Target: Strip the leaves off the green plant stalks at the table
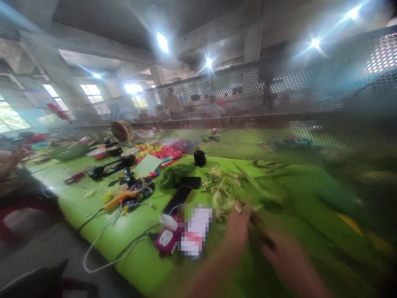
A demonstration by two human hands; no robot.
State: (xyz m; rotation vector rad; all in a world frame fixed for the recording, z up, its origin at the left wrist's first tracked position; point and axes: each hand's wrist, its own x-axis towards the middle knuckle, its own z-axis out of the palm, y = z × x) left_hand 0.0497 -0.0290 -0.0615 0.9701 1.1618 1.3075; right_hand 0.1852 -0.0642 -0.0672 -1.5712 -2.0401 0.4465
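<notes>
My left hand (pixel 238 227) is low right of centre over the green table (pixel 96 231), at the near edge of a loose pile of pale yellow-green, petal-like pieces (pixel 221 186). Its fingers look curled together, but what is in them is unclear. Close beside it on the right is my right hand (pixel 283 246), smeared by motion, its fingers hard to make out. A small dark blurred patch shows between the two hands. Past the pile, a long pale green leaf-like strip (pixel 257 186) slants across the table.
Left of my hands lie a dark phone (pixel 178 199), a purple packet (pixel 168 241) and an orange glue gun (pixel 119 200) with cords. Behind are a green fluffy bundle (pixel 175 174) and pink pieces (pixel 169 152). A perforated metal divider (pixel 235 140) runs along the back.
</notes>
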